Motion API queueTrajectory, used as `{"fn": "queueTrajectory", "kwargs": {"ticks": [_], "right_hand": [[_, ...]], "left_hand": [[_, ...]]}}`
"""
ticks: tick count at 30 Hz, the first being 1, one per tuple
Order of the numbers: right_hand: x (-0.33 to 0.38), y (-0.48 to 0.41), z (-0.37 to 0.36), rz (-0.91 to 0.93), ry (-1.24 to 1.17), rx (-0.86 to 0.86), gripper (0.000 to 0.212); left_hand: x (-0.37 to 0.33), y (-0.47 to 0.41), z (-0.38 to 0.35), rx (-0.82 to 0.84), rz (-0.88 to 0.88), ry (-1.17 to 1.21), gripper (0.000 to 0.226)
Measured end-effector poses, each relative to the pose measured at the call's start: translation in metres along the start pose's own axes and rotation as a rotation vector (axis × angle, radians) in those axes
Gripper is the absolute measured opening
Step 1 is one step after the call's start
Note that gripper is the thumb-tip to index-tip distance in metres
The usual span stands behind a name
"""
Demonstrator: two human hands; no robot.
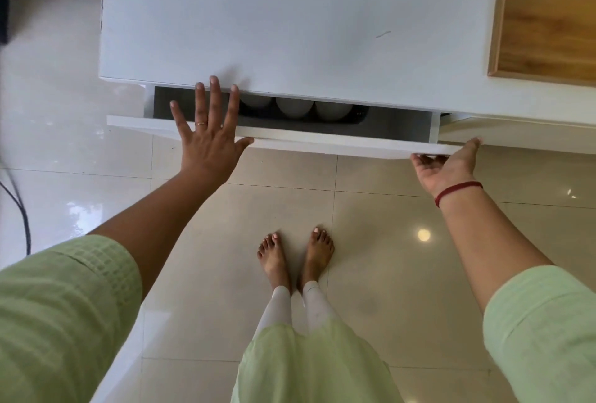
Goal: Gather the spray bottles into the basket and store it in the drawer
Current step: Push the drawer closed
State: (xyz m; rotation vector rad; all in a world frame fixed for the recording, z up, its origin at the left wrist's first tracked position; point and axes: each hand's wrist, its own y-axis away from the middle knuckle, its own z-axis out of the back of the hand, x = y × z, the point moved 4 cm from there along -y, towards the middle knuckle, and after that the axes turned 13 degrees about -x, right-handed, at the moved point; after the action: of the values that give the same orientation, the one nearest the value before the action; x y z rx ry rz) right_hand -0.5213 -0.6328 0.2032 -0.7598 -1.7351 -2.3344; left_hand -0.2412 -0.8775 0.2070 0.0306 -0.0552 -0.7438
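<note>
Nearly shut, the drawer (338,144) shows only a narrow dark slot under the white countertop (290,15) across the middle of the frame. Inside that slot sits the dark basket (358,115), with three pale rounded tops, probably the spray bottles (294,107), lined up in it, so the gathering looks done and only the closing is left. The left hand (209,131), left of centre, lies flat and spread over the drawer's front edge, fingers released and reaching over the gap, holding nothing; that flat palm suits a push rather than a pull. The right hand (446,165), at centre right, is turned palm up with its fingers curled loosely beneath the front panel's right end and the thumb along the top edge, a light hold on the panel that likely keeps the wide front square as it slides. A red thread bracelet (458,193) circles that wrist. A wooden tray (496,31) rests at the upper right. No brand, label or writing is readable anywhere.
</note>
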Motion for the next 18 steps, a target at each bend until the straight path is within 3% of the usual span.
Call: {"fn": "queueTrajectory", "kwargs": {"ticks": [11,18], "right_hand": [[0.011,-0.002,-0.045,-0.035,-0.131,0.118,0.089],[0.01,0.002,-0.053,-0.062,-0.25,0.222,0.078]], "left_hand": [[-0.019,-0.034,0.004,-0.034,0.088,0.019,0.078],[-0.023,-0.035,0.005,-0.015,0.141,0.032,0.077]]}}
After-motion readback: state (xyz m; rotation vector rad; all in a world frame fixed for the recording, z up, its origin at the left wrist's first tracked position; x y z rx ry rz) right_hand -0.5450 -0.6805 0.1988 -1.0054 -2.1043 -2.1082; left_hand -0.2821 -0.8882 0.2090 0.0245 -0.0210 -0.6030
